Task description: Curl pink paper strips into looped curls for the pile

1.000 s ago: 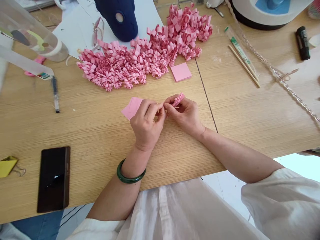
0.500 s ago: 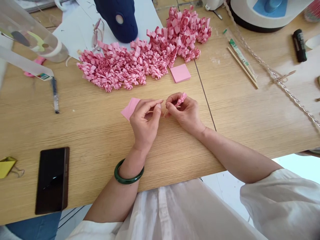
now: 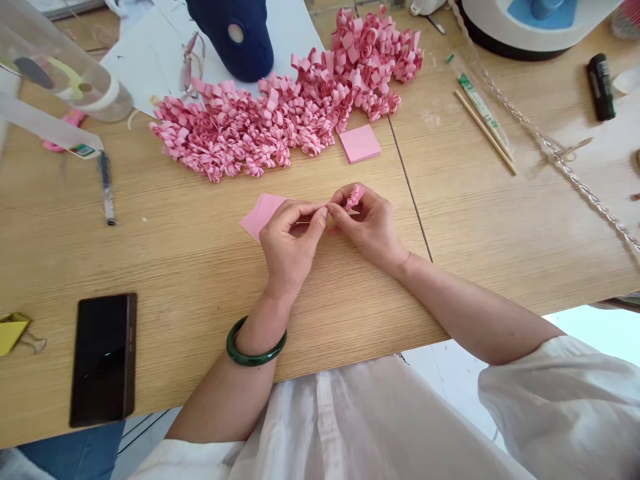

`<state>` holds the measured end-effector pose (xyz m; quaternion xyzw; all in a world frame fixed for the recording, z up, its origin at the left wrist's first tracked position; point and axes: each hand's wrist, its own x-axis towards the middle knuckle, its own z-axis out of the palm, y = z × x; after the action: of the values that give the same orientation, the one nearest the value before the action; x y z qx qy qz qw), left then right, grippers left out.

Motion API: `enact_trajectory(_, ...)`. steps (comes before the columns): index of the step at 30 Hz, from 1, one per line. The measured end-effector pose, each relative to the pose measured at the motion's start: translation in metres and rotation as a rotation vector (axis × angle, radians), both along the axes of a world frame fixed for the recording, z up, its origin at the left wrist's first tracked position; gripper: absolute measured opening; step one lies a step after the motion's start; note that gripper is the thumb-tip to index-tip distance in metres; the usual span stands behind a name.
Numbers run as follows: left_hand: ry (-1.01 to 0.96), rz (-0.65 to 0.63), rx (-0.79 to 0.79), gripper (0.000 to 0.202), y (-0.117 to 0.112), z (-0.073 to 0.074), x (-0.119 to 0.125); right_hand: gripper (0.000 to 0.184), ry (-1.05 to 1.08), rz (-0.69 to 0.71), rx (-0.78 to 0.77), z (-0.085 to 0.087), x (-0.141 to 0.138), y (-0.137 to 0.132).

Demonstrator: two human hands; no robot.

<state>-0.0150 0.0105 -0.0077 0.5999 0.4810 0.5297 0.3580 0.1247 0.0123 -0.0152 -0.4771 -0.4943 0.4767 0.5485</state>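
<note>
My right hand [image 3: 373, 223] is closed in a pinch, holding a curled pink paper strip [image 3: 355, 197] whose coils stick up above the fingers. My left hand [image 3: 293, 243], with a green bangle [image 3: 256, 343] at its wrist, is also pinched. A thin pale stick [image 3: 303, 222] shows partly under its fingers. The fingertips of both hands meet, hiding what lies between them. Beside my left hand, partly behind it, are flat pink paper pieces [image 3: 263, 212]. A stack of pink paper squares [image 3: 360, 144] lies beyond my right hand.
A long heap of curled pink paper flowers [image 3: 255, 130] stretches across the back, before a dark blue object [image 3: 240, 47]. At left are a phone [image 3: 103, 360], a pen [image 3: 107, 190] and a yellow binder clip [image 3: 14, 332]. Wooden sticks [image 3: 485, 133] and a twisted cord [image 3: 575, 170] lie at right.
My two hands have come together, closing the small gap between their fingertips. The pink curl in my right hand has shifted slightly left. The view has moved a little.
</note>
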Motion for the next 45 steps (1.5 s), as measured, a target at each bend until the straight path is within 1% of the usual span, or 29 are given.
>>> enact_trajectory(5, -0.194, -0.049, -0.163, 0.007, 0.004, -0.004, -0.001, 0.03, 0.098, 0.078, -0.002, 0.005, -0.001, -0.002)
enact_trajectory(7, -0.229, -0.038, -0.212, 0.009, 0.005, -0.004, -0.001, 0.029, 0.123, 0.092, 0.019, 0.005, -0.001, -0.003)
enact_trajectory(9, -0.243, -0.02, -0.25, 0.012, 0.005, -0.004, 0.0, 0.024, 0.125, 0.078, 0.051, 0.005, -0.002, -0.003)
enact_trajectory(14, -0.261, 0.001, -0.275, 0.011, 0.004, -0.005, 0.002, 0.008, 0.05, 0.036, 0.102, 0.001, -0.002, -0.003)
enact_trajectory(19, -0.217, -0.002, -0.283, 0.012, 0.003, -0.004, 0.002, 0.005, -0.11, 0.027, 0.14, 0.0, 0.001, -0.004)
enact_trajectory(21, -0.193, 0.009, -0.267, 0.013, 0.003, -0.003, 0.002, 0.007, -0.126, 0.017, 0.126, 0.0, 0.0, -0.004)
enact_trajectory(23, -0.181, 0.031, -0.247, 0.011, 0.003, -0.002, 0.003, 0.011, -0.088, 0.011, 0.075, 0.0, -0.001, -0.004)
enact_trajectory(26, -0.195, 0.059, -0.223, 0.007, 0.003, -0.002, 0.003, 0.019, -0.022, 0.048, -0.006, -0.001, -0.002, -0.003)
enact_trajectory(30, -0.186, 0.062, -0.174, 0.004, 0.004, -0.004, 0.001, 0.021, -0.001, 0.089, -0.014, -0.001, -0.002, -0.003)
enact_trajectory(32, -0.129, 0.057, -0.127, 0.004, 0.003, -0.004, 0.0, 0.023, -0.003, 0.085, -0.012, -0.001, -0.002, -0.003)
enact_trajectory(35, 0.013, 0.063, -0.028, 0.005, 0.002, -0.001, -0.001, 0.028, 0.015, 0.08, 0.012, 0.0, -0.003, -0.004)
enact_trajectory(38, 0.17, 0.095, 0.148, 0.006, -0.001, 0.004, -0.002, 0.033, 0.046, 0.066, 0.033, 0.001, -0.003, -0.005)
enact_trajectory(40, 0.258, 0.109, 0.251, 0.008, -0.002, 0.006, -0.002, 0.036, 0.058, 0.058, 0.017, 0.003, -0.003, -0.006)
enact_trajectory(42, 0.324, 0.108, 0.297, 0.009, -0.002, 0.006, -0.003, 0.038, 0.07, 0.058, -0.003, 0.004, -0.003, -0.006)
enact_trajectory(45, 0.361, 0.108, 0.298, 0.01, -0.003, 0.007, -0.002, 0.038, 0.087, 0.071, -0.014, 0.005, -0.003, -0.007)
